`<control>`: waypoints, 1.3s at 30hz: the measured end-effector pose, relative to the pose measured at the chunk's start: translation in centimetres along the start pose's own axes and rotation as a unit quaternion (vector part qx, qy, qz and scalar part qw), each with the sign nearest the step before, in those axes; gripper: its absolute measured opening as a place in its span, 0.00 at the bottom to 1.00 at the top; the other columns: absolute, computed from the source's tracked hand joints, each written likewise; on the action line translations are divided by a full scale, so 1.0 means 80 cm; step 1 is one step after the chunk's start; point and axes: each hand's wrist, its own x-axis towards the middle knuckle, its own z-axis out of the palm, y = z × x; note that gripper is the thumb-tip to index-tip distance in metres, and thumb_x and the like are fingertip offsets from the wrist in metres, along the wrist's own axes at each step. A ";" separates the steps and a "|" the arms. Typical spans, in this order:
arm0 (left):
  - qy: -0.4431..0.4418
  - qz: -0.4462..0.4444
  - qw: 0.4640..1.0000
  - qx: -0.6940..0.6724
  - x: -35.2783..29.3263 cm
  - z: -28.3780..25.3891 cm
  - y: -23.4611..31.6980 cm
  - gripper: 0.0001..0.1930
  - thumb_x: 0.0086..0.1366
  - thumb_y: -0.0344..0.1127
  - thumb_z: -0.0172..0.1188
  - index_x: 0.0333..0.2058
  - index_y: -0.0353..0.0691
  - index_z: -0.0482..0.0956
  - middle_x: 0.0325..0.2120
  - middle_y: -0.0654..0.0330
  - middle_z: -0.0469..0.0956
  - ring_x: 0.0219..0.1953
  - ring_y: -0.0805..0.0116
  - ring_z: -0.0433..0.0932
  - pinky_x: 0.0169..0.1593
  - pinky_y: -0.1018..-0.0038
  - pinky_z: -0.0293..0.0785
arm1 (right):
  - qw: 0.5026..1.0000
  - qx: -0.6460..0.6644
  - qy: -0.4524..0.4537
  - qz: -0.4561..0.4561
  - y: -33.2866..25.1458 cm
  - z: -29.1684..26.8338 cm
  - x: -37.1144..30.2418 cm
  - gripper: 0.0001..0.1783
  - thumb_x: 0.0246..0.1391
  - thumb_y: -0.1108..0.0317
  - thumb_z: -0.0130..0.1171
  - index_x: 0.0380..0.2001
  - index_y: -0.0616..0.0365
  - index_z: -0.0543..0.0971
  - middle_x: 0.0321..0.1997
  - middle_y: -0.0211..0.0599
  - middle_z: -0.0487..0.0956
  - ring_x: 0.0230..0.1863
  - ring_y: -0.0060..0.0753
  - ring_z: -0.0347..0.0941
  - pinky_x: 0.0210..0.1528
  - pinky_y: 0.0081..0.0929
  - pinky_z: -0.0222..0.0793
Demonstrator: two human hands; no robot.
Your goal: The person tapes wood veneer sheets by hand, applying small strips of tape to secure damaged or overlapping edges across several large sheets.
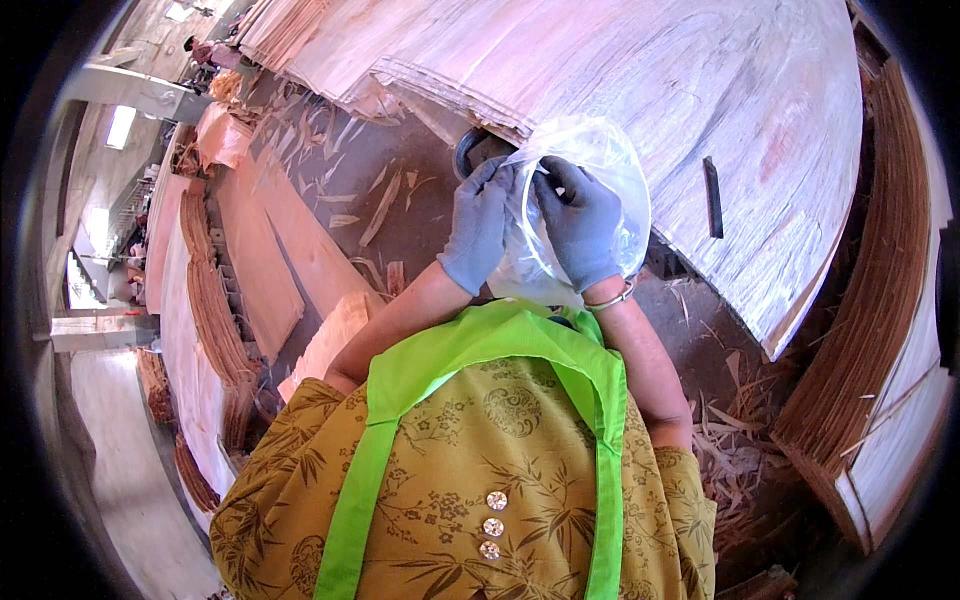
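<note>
A clear plastic bag (525, 268) is held up in front of my chest, its loose film bulging out around my hands. My left hand (476, 228), in a grey glove, pinches the bag's left edge between thumb and fingers. On the other side, my right hand (582, 225) wears a matching glove, and its curled fingers grip the film. Plastic surrounds that hand; whether it is inside the bag I cannot tell. Just beyond my left fingertips is a dark round object (468, 152), partly hidden by the veneer edge and my glove.
A large stack of wood veneer sheets (640, 70) lies ahead, with a dark flat bar (713, 197) on top. More veneer stacks stand at the right (850, 370) and left (215, 300). Wood scraps (385, 205) litter the floor. Another person (212, 52) is far off at upper left.
</note>
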 end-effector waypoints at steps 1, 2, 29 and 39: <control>0.001 -0.009 1.000 -0.013 0.000 0.000 0.000 0.10 0.66 0.30 0.46 0.41 0.33 0.74 0.33 0.64 0.74 0.33 0.80 0.71 0.36 0.84 0.70 | 1.000 -0.016 0.001 -0.007 -0.001 0.000 0.001 0.08 0.45 0.68 0.61 0.32 0.54 0.79 0.26 0.43 0.77 0.24 0.46 0.74 0.28 0.34 0.68; 0.002 -0.017 0.999 -0.027 0.001 0.001 0.001 0.10 0.66 0.30 0.46 0.41 0.32 0.74 0.33 0.64 0.74 0.33 0.80 0.71 0.36 0.84 0.70 | 1.000 -0.020 0.006 -0.018 -0.001 0.000 0.002 0.08 0.44 0.68 0.61 0.32 0.54 0.79 0.26 0.43 0.77 0.24 0.46 0.74 0.27 0.34 0.68; 0.039 -0.007 0.997 -0.062 0.012 -0.042 0.000 0.16 0.69 0.36 0.37 0.45 0.34 0.71 0.40 0.59 0.75 0.43 0.69 0.74 0.50 0.75 0.69 | 0.988 0.117 0.050 0.087 0.006 -0.018 -0.033 0.04 0.49 0.75 0.58 0.29 0.64 0.76 0.21 0.33 0.73 0.22 0.17 0.66 0.27 0.16 0.64; 0.006 0.125 0.955 0.268 0.031 -0.077 -0.014 0.15 0.70 0.35 0.39 0.47 0.34 0.70 0.40 0.60 0.74 0.43 0.74 0.72 0.49 0.77 0.69 | 0.968 0.180 0.087 0.154 0.022 -0.040 -0.049 0.04 0.51 0.76 0.57 0.32 0.64 0.76 0.26 0.27 0.75 0.27 0.15 0.67 0.30 0.16 0.65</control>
